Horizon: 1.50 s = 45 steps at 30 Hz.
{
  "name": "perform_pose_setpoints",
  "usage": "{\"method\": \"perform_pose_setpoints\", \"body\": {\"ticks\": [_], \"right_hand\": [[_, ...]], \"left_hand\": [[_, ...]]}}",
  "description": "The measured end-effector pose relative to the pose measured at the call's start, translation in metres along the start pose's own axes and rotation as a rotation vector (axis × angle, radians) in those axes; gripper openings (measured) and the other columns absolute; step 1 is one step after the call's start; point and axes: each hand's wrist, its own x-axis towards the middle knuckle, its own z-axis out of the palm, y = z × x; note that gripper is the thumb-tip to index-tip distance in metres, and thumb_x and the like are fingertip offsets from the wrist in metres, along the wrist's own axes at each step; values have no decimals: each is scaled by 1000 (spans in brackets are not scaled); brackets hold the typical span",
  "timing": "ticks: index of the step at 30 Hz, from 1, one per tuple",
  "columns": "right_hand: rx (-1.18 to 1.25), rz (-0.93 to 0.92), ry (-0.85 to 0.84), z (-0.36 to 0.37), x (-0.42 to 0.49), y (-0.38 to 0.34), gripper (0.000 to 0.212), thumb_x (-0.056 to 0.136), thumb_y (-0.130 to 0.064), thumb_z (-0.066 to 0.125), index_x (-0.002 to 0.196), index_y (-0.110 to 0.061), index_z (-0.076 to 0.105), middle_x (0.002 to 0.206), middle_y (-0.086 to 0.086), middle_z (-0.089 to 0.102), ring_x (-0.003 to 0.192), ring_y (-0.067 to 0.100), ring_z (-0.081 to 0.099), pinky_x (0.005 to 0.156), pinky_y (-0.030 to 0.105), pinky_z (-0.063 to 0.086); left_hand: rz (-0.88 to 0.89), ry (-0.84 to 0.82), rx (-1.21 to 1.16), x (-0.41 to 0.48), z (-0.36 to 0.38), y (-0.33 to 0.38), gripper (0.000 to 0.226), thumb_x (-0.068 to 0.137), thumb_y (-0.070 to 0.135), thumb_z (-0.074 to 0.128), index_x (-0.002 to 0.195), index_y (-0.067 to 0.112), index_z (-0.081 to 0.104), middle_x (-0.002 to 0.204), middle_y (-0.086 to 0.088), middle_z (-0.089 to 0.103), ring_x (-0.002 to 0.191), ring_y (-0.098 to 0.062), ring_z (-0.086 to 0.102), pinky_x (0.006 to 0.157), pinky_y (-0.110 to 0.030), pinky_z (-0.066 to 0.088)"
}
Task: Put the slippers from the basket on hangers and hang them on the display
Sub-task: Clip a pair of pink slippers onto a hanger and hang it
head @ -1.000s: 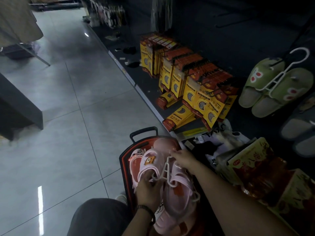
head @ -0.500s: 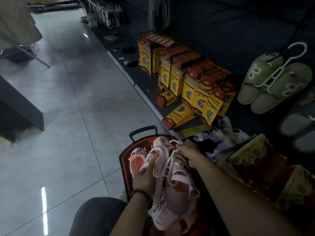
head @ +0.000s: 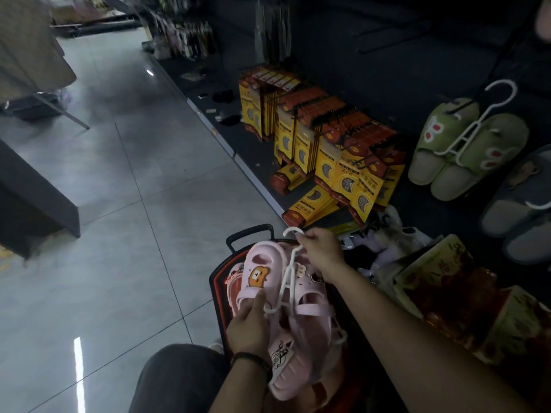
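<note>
Head view. Over the basket (head: 217,293), my right hand (head: 320,250) pinches the white hanger (head: 287,281) near its top. My left hand (head: 249,326) grips the pink slippers (head: 259,272) fitted on it. Step, I judge: pair mounted. Next: lift it clear of the basket to the display (head: 372,93) beyond.

Pink slippers (head: 269,281) with an orange bear patch, white hanger (head: 286,286), red-and-black basket (head: 219,281).
</note>
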Motion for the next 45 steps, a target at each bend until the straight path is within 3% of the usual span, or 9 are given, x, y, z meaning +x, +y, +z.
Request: {"method": "perform_pose_setpoints", "body": {"ticks": [6, 11, 14, 18, 23, 25, 29, 38, 45], "right_hand": [[17, -305, -38, -33, -34, -61, 19, 95, -31, 71, 78, -25, 63, 79, 5, 75, 74, 29, 75, 73, 59, 61], [-3, -477, -11, -66, -69, -115, 17, 89, -43, 69, 81, -29, 65, 79, -1, 76, 74, 24, 75, 72, 56, 62], [-56, -548, 34, -88, -89, -148, 19, 93, -38, 72, 80, -25, 66, 78, -4, 77, 71, 19, 75, 71, 53, 61], [-109, -642, 116, -120, -116, -191, 23, 94, -36, 76, 75, -28, 66, 75, -4, 77, 67, 17, 75, 67, 48, 60], [-151, -753, 203, -157, -156, -241, 19, 90, -35, 81, 76, -25, 73, 67, -7, 72, 59, 8, 68, 57, 37, 57], [-164, -777, 230, -170, -172, -257, 17, 89, -33, 82, 77, -24, 75, 66, -6, 72, 60, 10, 68, 57, 37, 57], [-165, -805, 286, -196, -191, -275, 16, 90, -37, 82, 79, -26, 76, 69, -5, 73, 63, 8, 71, 62, 39, 59], [-227, -802, 173, -246, -223, -277, 12, 91, -35, 79, 82, -27, 76, 76, -5, 77, 70, 11, 75, 76, 44, 62], [-481, -933, 265, -268, -231, -258, 6, 84, -32, 84, 88, -30, 80, 80, -20, 67, 76, -3, 64, 67, 15, 45]], "left_hand": [[60, -73, -69, -19, -3, 19, 23, 90, 40, 75, 72, 27, 80, 86, -7, 78, 91, -34, 74, 85, -55, 62], [189, -176, -74, -40, -6, 43, 23, 82, 32, 76, 86, 9, 75, 87, -6, 74, 77, -26, 67, 64, -36, 54], [447, -43, 2, -58, -5, 63, 39, 74, 36, 74, 83, 1, 60, 73, -6, 63, 66, -23, 57, 60, -29, 44], [882, -12, 189, -103, 4, 129, 25, 85, 31, 78, 94, 30, 54, 99, 9, 59, 89, -16, 61, 69, -28, 45], [1454, 40, 670, -138, 19, 233, 51, 81, 70, 61, 116, 33, 61, 115, 11, 50, 110, -15, 44, 92, -27, 37], [1484, -110, 732, -160, 22, 268, 45, 83, 72, 60, 110, 35, 65, 105, 15, 58, 102, -15, 52, 88, -34, 47], [1514, -449, 625, -196, 23, 310, 13, 99, 43, 63, 90, 36, 67, 78, 19, 67, 74, 1, 62, 64, -25, 46], [1545, -576, 601, -247, 33, 333, 25, 103, 25, 59, 81, 24, 70, 66, 22, 66, 64, 4, 61, 63, -9, 42], [1512, -577, 585, -259, 34, 345, 22, 102, 33, 60, 89, 24, 75, 82, -3, 75, 76, -17, 68, 65, -18, 51]]}}
